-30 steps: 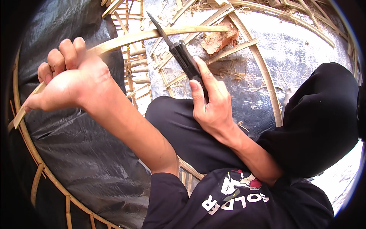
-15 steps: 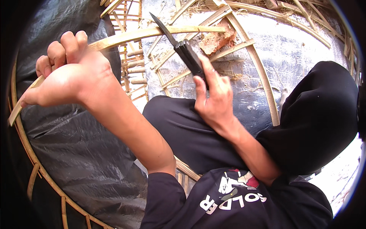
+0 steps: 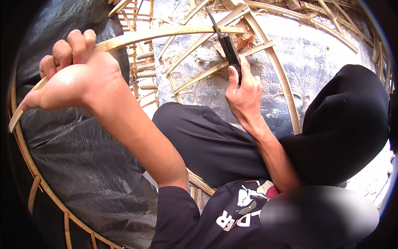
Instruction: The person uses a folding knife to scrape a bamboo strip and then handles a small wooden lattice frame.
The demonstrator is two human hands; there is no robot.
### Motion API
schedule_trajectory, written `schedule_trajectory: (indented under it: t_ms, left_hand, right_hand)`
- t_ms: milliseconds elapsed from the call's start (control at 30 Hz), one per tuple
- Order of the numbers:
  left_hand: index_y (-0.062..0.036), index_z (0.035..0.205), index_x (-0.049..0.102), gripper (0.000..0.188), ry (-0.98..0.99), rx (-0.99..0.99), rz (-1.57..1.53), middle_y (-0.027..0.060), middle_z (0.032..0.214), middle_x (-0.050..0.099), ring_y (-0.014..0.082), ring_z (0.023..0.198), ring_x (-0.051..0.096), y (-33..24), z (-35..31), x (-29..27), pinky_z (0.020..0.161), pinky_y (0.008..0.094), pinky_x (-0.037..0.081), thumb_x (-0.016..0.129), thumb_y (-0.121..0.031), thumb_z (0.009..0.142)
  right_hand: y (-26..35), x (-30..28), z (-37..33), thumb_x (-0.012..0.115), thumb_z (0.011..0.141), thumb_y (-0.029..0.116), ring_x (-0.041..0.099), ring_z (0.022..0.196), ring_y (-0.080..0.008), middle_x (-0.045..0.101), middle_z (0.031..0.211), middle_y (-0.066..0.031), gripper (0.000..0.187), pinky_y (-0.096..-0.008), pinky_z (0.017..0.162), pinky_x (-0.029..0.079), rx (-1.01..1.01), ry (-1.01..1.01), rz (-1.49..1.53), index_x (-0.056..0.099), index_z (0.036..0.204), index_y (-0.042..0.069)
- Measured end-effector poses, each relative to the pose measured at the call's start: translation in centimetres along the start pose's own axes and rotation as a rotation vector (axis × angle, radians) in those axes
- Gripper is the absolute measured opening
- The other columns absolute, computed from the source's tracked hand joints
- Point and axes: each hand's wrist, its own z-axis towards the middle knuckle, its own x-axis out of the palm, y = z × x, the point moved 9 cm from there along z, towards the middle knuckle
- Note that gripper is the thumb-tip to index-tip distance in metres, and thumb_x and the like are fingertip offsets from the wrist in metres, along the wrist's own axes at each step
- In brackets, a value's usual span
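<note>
My left hand (image 3: 72,68) is closed around a long pale bamboo strip (image 3: 157,34), held up at the left. One end of the strip sticks out below my thumb; the other reaches right across the top of the view. In my right hand (image 3: 245,89) is a black-handled knife (image 3: 228,47), its thumb and forefinger along the handle. The narrow dark blade points up and crosses the strip close to its far end. Whether the edge bites into the wood I cannot tell. Behind that end lies a reddish-brown broken brick (image 3: 245,39).
Dark plastic sheeting (image 3: 103,166) hangs or lies at the left, edged by a curved bamboo pole (image 3: 45,189). Flat bamboo slats (image 3: 277,74) and shavings lie on a shiny sheet ahead. A bamboo lattice (image 3: 143,66) stands beyond my bent knees (image 3: 344,120).
My right hand and the knife have slid right and slightly up along the strip, and the blade stands steeper. My left hand has hardly moved.
</note>
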Motion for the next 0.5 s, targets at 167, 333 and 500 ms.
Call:
schedule_trajectory:
  t_ms: [167, 333, 500]
  left_hand:
    - [-0.0186, 0.063, 0.012, 0.073, 0.011, -0.029, -0.015, 0.0003, 0.052, 0.011, 0.0153, 0.052, 0.007, -0.4, 1.5, -1.4, 0.051, 0.03, 0.013, 0.005, -0.088, 0.084]
    - [-0.018, 0.065, 0.018, 0.072, -0.003, -0.008, 0.0, 0.0015, 0.053, 0.017, 0.0162, 0.053, 0.011, -0.3, 0.1, 0.3, 0.051, 0.0307, 0.013, 0.012, -0.087, 0.087]
    - [-0.0175, 0.064, 0.017, 0.074, -0.088, -0.054, -0.045, 0.0009, 0.052, 0.016, 0.0154, 0.051, 0.011, 0.1, 0.7, -1.0, 0.051, 0.0306, 0.014, 0.014, -0.089, 0.085]
  right_hand:
    - [4.6, -0.1, -1.8, 0.054, 0.1, 0.02, 0.066, 0.07, -0.0417, 0.069, 0.086, -0.0253, 0.043, -0.0452, 0.068, 0.048, -0.09, 0.031, 0.284, 0.052, 0.131, -0.009]
    - [-0.9, 0.6, -0.3, 0.049, 0.103, 0.025, 0.064, 0.067, -0.0444, 0.068, 0.078, -0.0245, 0.037, -0.0496, 0.064, 0.048, 0.082, 0.082, -0.059, 0.052, 0.125, -0.005]
    - [0.9, 1.7, -0.9, 0.047, 0.104, 0.025, 0.06, 0.062, -0.0489, 0.062, 0.066, -0.0257, 0.034, -0.0528, 0.057, 0.046, 0.333, 0.234, 0.264, 0.051, 0.123, -0.003]
